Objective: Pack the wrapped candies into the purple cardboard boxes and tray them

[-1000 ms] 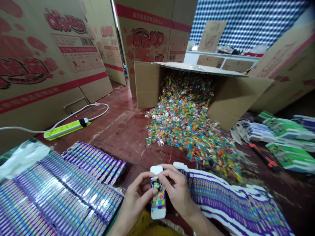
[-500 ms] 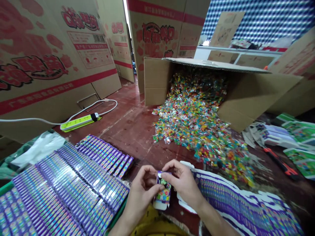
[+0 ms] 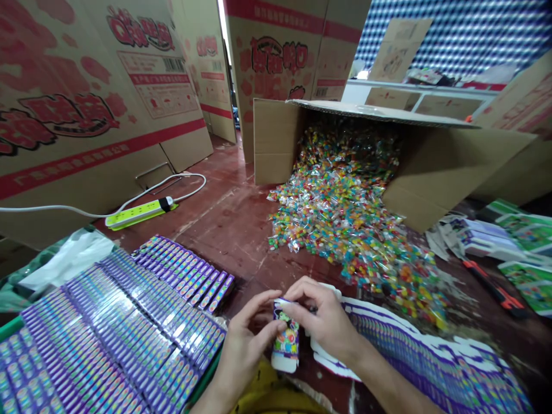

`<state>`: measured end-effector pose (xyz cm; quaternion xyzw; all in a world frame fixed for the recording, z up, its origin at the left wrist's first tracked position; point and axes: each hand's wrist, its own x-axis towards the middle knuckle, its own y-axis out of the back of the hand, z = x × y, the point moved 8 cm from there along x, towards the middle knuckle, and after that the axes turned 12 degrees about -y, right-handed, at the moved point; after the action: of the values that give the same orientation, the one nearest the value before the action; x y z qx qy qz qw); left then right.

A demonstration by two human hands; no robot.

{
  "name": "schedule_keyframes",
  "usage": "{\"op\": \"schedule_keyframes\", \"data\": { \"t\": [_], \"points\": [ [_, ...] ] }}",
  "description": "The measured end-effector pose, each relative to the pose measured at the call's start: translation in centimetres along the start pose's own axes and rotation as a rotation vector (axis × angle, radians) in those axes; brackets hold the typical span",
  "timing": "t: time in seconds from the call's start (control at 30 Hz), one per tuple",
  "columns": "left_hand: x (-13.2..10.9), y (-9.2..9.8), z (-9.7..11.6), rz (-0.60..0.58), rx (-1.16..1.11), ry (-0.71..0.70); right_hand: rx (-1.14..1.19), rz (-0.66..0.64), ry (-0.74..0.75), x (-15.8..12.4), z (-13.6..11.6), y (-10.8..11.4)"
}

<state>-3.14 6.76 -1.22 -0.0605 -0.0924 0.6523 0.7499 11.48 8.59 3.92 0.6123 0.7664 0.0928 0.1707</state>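
Between my two hands is a small purple candy box [image 3: 286,339] with colourful print, upright, its white flap standing out at the bottom end. My left hand [image 3: 250,333] grips its left side, thumb across the front. The fingers of my right hand [image 3: 321,319] are closed at the box's top end, thumb near the upper flap. Just right of my right hand runs a long row of flat, unfilled purple cartons [image 3: 401,339] with white flaps. Left of my left hand, rows of closed purple candy boxes [image 3: 129,322] fill a green-rimmed crate.
Small clear candy packets [image 3: 336,213] spill from a tipped cardboard carton [image 3: 431,167] ahead. A yellow-green power strip [image 3: 138,214] with a white cable lies at left. A red-and-black tool [image 3: 494,287] and green printed packs [image 3: 526,282] lie at right. Large cartons [image 3: 276,63] stand behind.
The candy box has tilted slightly more upright, and its bottom flap sits a little lower and further right. Both hands have shifted slightly around its top end.
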Motion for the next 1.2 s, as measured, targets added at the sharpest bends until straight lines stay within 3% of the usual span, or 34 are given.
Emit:
{"op": "schedule_keyframes", "data": {
  "t": [0.1,0.23,0.37,0.43,0.47,0.53,0.57,0.7,0.83,0.97,1.1,1.2],
  "points": [
    [0.3,0.5,-0.2,0.043,-0.044,0.002,-0.242,-0.106,0.079,-1.3,-0.3,-1.2],
    [0.7,0.4,-0.4,0.072,-0.128,0.011,-0.498,-0.087,0.153,-2.0,-0.9,-1.6],
    [0.8,0.4,-1.0,0.008,-0.050,0.027,-0.556,-0.273,0.225,-1.0,-1.7,-1.8],
    [0.5,0.6,-1.9,-0.038,0.003,0.089,-0.579,-0.305,0.237,0.8,-1.5,-0.4],
    [0.2,0.8,-2.4,-0.043,0.013,0.133,-0.606,-0.235,0.222,2.2,-1.2,1.0],
    [-0.3,1.3,-3.2,-0.011,-0.009,0.211,-0.738,0.211,0.083,5.6,-0.1,6.6],
    [-0.5,1.5,-3.4,0.009,-0.038,0.239,-0.770,0.335,0.038,6.8,0.6,8.7],
    [-0.9,1.0,-3.4,0.001,-0.184,0.308,-0.794,0.509,-0.024,9.6,2.9,13.5],
    [-0.2,0.1,-2.8,-0.097,-0.150,0.237,-0.707,0.625,-0.009,8.4,2.8,15.7],
    [0.6,-0.6,-2.8,-0.150,-0.008,0.147,-0.560,0.601,0.061,5.7,0.2,15.1],
    [1.0,-1.3,-2.6,-0.172,0.078,0.091,-0.296,0.338,0.091,3.4,-2.6,11.4],
    [0.9,-1.9,-1.9,-0.181,0.065,0.061,-0.314,0.236,0.134,2.1,-4.4,8.2]
  ]
}}
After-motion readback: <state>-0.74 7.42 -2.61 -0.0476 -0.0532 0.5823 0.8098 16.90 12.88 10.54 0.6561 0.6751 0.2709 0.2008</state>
